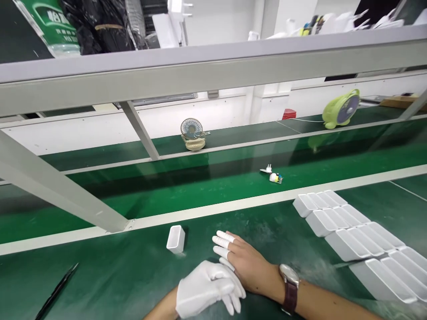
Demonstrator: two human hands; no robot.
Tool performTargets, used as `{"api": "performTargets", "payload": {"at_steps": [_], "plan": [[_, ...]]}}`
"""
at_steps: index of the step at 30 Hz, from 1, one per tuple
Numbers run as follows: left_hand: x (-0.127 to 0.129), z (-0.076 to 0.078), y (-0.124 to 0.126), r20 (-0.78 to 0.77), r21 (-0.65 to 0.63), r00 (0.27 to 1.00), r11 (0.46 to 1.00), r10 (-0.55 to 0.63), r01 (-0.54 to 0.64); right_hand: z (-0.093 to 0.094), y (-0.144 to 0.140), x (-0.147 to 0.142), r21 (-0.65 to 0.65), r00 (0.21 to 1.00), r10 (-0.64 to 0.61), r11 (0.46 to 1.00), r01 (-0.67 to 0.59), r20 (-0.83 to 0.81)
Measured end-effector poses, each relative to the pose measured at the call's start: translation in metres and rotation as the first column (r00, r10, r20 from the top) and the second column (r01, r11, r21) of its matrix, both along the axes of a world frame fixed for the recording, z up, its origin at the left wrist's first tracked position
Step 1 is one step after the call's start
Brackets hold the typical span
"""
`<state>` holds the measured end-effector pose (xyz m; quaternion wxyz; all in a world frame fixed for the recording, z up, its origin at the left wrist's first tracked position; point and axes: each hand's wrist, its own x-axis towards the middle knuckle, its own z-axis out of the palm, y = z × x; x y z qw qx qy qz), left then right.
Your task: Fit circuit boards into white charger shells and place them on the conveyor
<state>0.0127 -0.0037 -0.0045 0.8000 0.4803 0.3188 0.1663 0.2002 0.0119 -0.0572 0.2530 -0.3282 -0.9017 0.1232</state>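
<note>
My left hand (209, 286) wears a white glove and lies over the table at the bottom middle. Its fingers are loosely bent and partly apart, with nothing seen in them. Close beside it, my right hand (245, 262) has white finger cots on its fingers, which stretch out to the left, holding nothing. The gloved fingertips reach the edge of the right hand; whether they touch cannot be made out. Ahead of my left hand stands a small white plastic case (175, 239), hollow at the top. Black tweezers (56, 291) lie at the lower left.
Rows of white cases (353, 240) stand at the right. Past a pale rail (227, 206), a green conveyor belt (187, 191) carries a small plug assembly (271, 174). A small fan (192, 133) and a green fan (342, 109) stand beyond. A post (83, 195) rises left, under an overhead shelf (213, 66).
</note>
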Motion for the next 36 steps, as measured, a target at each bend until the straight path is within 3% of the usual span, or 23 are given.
{"api": "performTargets", "payload": {"at_steps": [7, 10, 13, 15, 17, 19, 21, 23, 26, 29, 32, 36], "plan": [[0.005, 0.002, -0.005, -0.033, 0.104, 0.999, 0.995, 0.015, -0.011, 0.000, -0.002, 0.003, -0.086, 0.993, 0.030, 0.995, -0.040, -0.116], [0.004, 0.020, -0.011, -0.159, 0.255, 0.987, 0.966, -0.006, 0.047, -0.001, -0.001, 0.004, -0.206, 0.969, -0.032, 0.978, -0.019, -0.244], [-0.008, 0.051, -0.014, -0.215, 0.398, 0.975, 0.917, 0.056, 0.035, -0.005, 0.003, 0.003, -0.397, 0.889, -0.176, 0.918, -0.008, -0.424], [-0.024, 0.070, -0.010, -0.184, 0.572, 0.957, 0.816, 0.224, -0.081, -0.007, 0.006, 0.002, -0.497, 0.821, -0.257, 0.867, -0.036, -0.509], [-0.043, 0.078, -0.001, -0.149, 0.759, 0.864, 0.616, 0.482, -0.213, -0.007, 0.008, 0.001, -0.553, 0.780, -0.307, 0.831, -0.059, -0.545], [-0.064, 0.071, 0.013, -0.166, 0.861, 0.660, 0.435, 0.732, -0.265, -0.006, 0.009, 0.000, -0.578, 0.765, -0.328, 0.813, -0.071, -0.554], [-0.080, 0.050, 0.026, -0.219, 0.898, 0.497, 0.373, 0.840, -0.234, -0.004, 0.010, 0.000, -0.592, 0.755, -0.336, 0.801, -0.085, -0.563], [-0.090, 0.025, 0.034, -0.230, 0.874, 0.493, 0.401, 0.839, -0.274, -0.003, 0.010, 0.000, -0.598, 0.747, -0.339, 0.796, -0.096, -0.571], [-0.093, 0.000, 0.038, -0.231, 0.812, 0.571, 0.479, 0.788, -0.333, -0.001, 0.010, 0.000, -0.598, 0.744, -0.338, 0.795, -0.103, -0.577], [-0.089, -0.003, 0.036, -0.227, 0.762, 0.625, 0.535, 0.747, -0.363, 0.000, 0.009, -0.001, -0.587, 0.747, -0.335, 0.805, -0.090, -0.574], [-0.088, 0.001, 0.035, -0.284, 0.746, 0.593, 0.562, 0.753, -0.358, -0.001, 0.013, -0.001, -0.556, 0.748, -0.349, 0.831, -0.032, -0.565], [-0.088, 0.002, 0.035, -0.346, 0.741, 0.554, 0.583, 0.757, -0.333, -0.009, 0.038, 0.016, -0.475, 0.739, -0.443, 0.859, 0.189, -0.508]]}}
